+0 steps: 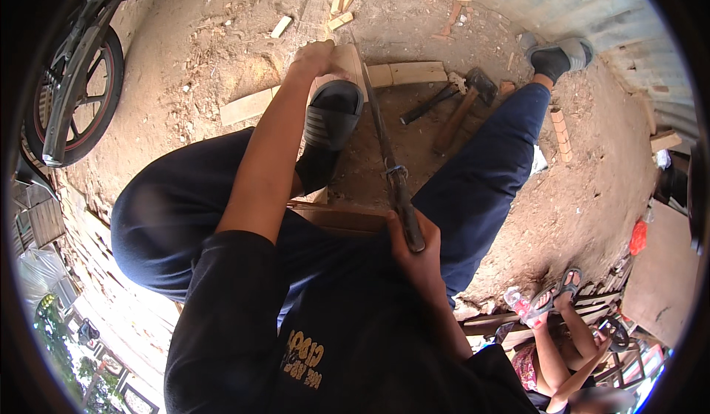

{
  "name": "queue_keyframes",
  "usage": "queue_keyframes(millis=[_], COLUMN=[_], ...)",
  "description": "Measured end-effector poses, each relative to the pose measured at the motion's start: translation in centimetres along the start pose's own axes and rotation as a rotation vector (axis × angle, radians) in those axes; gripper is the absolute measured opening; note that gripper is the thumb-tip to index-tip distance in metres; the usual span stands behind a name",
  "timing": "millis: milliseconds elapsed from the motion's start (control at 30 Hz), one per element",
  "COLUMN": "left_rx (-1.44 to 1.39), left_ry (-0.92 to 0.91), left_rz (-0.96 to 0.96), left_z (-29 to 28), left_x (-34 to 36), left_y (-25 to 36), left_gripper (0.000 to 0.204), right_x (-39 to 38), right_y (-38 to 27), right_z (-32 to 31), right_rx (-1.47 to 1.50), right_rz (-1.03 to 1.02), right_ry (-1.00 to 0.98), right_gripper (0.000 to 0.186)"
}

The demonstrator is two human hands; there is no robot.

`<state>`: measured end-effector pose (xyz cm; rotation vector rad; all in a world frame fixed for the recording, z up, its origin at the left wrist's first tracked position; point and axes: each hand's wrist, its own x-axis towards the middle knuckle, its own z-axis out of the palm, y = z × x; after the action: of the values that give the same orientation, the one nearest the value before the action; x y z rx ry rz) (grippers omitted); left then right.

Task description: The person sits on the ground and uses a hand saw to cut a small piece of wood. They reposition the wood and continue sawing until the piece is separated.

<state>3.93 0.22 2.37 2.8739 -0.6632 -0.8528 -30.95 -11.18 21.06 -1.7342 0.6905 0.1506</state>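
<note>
Gripping the saw [381, 129] by its handle, the right hand [423, 250] is closed. Left of the saw, the left hand [314, 58] lies on a wooden board [350, 59]; whether its fingers clasp it, I cannot tell. A sandalled foot [333, 118] crowds the saw's left side. Right of the saw lie a hammer [466, 106] and black-handled tool [425, 106]; wood blocks [341, 21] lie near its tip.

The saw [386, 151] sits between the board [346, 60], left, and hammer [464, 112], right
</note>
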Motion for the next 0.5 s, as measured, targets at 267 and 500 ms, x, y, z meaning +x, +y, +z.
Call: queue_keyframes(millis=[267,500], left_rx=[-0.024,0.016], left_ry=[0.041,-0.042], left_rz=[0.095,0.073], left_z=[1.0,0.7], left_x=[0.3,0.7], left_y=[-0.2,0.9], left_gripper=[0.084,0.080], right_x=[2.8,3.3], right_y=[-0.6,1.3], right_z=[0.6,-0.1], right_rx=[0.034,-0.047], right_rz=[-0.052,-0.074], right_ry=[-0.022,-0.041], right_gripper=[0.016,0.016])
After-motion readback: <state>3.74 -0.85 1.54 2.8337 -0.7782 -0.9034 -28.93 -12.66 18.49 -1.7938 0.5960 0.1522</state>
